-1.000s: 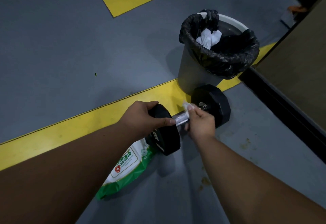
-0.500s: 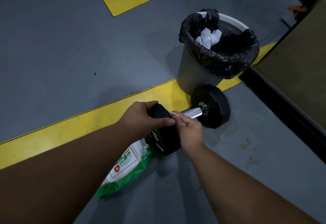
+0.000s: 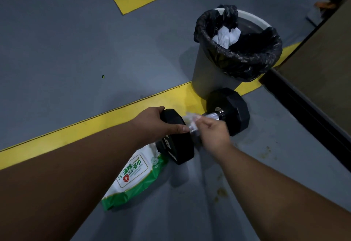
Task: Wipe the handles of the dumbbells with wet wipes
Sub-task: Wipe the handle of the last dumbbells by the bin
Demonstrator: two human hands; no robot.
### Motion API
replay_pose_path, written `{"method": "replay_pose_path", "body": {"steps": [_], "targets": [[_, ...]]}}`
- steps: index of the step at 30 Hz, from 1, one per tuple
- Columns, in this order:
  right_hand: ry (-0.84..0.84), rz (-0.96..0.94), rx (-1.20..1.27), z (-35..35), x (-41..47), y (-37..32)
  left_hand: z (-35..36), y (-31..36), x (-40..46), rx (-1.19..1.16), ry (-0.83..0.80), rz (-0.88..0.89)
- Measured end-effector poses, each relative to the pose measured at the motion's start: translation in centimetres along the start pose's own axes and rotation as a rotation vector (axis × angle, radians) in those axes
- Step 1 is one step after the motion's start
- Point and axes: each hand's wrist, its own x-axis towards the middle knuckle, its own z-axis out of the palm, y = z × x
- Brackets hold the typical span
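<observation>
A black hex dumbbell (image 3: 230,110) with a chrome handle (image 3: 213,116) lies on the grey floor beside a bin. My left hand (image 3: 154,124) grips its near head (image 3: 177,140) from above, thumb across the top. My right hand (image 3: 213,133) pinches a crumpled wet wipe (image 3: 191,120) against the near part of the handle; the hand is motion-blurred and hides the middle of the bar. A green and white wet-wipe pack (image 3: 135,175) lies flat just left of the near head, partly under my left forearm.
A grey bin with a black liner (image 3: 237,54) holds a used white wipe (image 3: 227,35) and stands right behind the dumbbell. A yellow floor line (image 3: 57,140) runs diagonally. A brown panel with a black base (image 3: 307,107) borders the right side.
My right hand slid along the handle toward the near head and now sits mid-bar with the wipe sticking out on its left. My left hand stayed on the near head.
</observation>
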Motion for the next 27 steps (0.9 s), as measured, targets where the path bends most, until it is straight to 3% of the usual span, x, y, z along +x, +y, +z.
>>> {"method": "replay_pose_path", "body": {"steps": [2, 4, 9, 11, 13, 16, 19, 21, 24, 27], "targets": [[0.175, 0.045, 0.035, -1.3, 1.5, -0.1, 0.1, 0.0, -0.3, 0.016, 0.027, 0.042], [0.201, 0.074, 0.13, -0.7, 1.5, -0.1, 0.3, -0.2, -0.4, 0.036, 0.048, 0.071], [-0.072, -0.074, 0.072, 1.7, -2.2, 1.4, 1.5, -0.6, -1.6, 0.131, 0.088, 0.141], [-0.082, -0.082, 0.0, 0.5, -1.3, 1.6, 2.2, -1.0, -2.0, 0.203, 0.113, 0.172], [0.063, -0.015, -0.021, -1.5, 0.0, 1.6, 3.2, -1.4, -2.3, 0.325, 0.136, 0.185], [0.23, 0.106, 0.141, -2.1, 0.1, 2.3, 4.6, -1.7, -2.7, 0.504, 0.116, 0.182], [-0.013, 0.051, 0.203, 0.0, -3.7, 2.7, 4.6, -1.3, -2.1, 0.549, 0.078, 0.133], [-0.165, -0.016, 0.113, -0.1, -4.6, 2.8, 4.3, -0.9, -1.6, 0.527, 0.034, 0.103], [0.051, 0.026, -0.024, -2.6, -2.0, 2.3, 4.2, -0.2, -1.1, 0.475, -0.035, 0.026], [0.253, 0.085, 0.151, -2.6, -1.0, 2.1, 4.2, 0.1, -0.8, 0.493, -0.069, -0.031]]}}
